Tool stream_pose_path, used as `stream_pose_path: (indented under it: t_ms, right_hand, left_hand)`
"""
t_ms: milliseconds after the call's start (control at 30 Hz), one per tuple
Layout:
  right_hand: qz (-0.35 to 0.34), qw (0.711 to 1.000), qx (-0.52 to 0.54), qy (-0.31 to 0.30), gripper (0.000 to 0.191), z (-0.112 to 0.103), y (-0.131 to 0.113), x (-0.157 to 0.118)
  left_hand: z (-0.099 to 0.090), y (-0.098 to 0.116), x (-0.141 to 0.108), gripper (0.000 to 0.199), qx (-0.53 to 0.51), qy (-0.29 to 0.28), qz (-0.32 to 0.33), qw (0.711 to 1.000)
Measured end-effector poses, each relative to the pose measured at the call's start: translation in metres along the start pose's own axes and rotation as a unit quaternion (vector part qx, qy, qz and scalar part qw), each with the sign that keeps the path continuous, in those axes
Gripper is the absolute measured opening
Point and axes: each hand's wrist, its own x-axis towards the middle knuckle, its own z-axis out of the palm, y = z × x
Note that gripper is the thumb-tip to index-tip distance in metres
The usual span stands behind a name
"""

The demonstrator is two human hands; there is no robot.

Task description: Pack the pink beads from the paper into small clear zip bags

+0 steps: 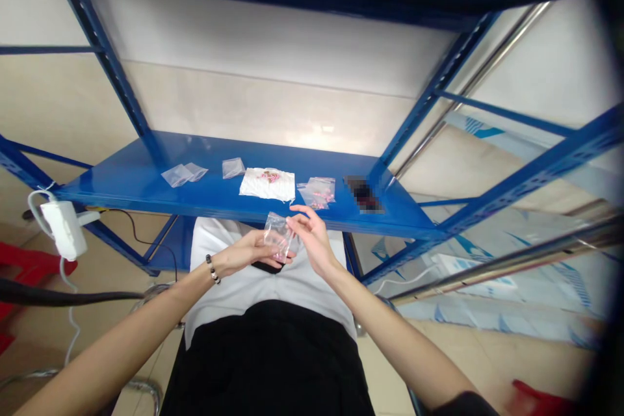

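Note:
A small clear zip bag [275,231] with a few pink bits in its lower part is held over my lap, just in front of the shelf edge. My left hand [256,248] is closed on it from the left and below. The thumb and fingertips of my right hand [312,234] pinch its upper right edge. On the shelf beyond lies a white sheet [258,190] with a little heap of small pink and brown pieces [269,176]. Right of that sheet are clear bags [320,190] with pink pieces inside.
Flat clear bags lie at left on the blue shelf [214,200], one pair [176,175] and another group [233,168]. A dark blurred object [363,194] is at its right. Blue uprights frame both sides; a white power strip [63,229] hangs at the left.

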Motion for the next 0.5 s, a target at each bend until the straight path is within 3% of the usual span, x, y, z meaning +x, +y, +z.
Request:
stream_pose_path:
  t_ms: [100,200,367,500]
  right_hand:
    - [0.045,0.999,0.018,0.004,0.029,-0.002,0.001,-0.004]
    - [0.048,0.999,0.012,0.0,0.027,-0.006,0.003,0.0]
    - [-0.003,0.999,-0.036,-0.014,0.027,-0.012,0.008,0.017]
    - [-0.034,0.996,-0.069,-0.048,0.027,-0.011,0.013,0.016]
  left_hand:
    - [0.006,-0.001,-0.004,0.044,-0.029,-0.015,0.03,0.999]
    - [0.005,0.001,0.0,0.041,-0.015,-0.005,0.059,0.998]
    - [-0.011,0.009,0.018,0.028,0.128,0.166,0.145,0.967]
    - [-0.018,0.009,0.018,0.031,0.211,0.214,0.183,0.936]
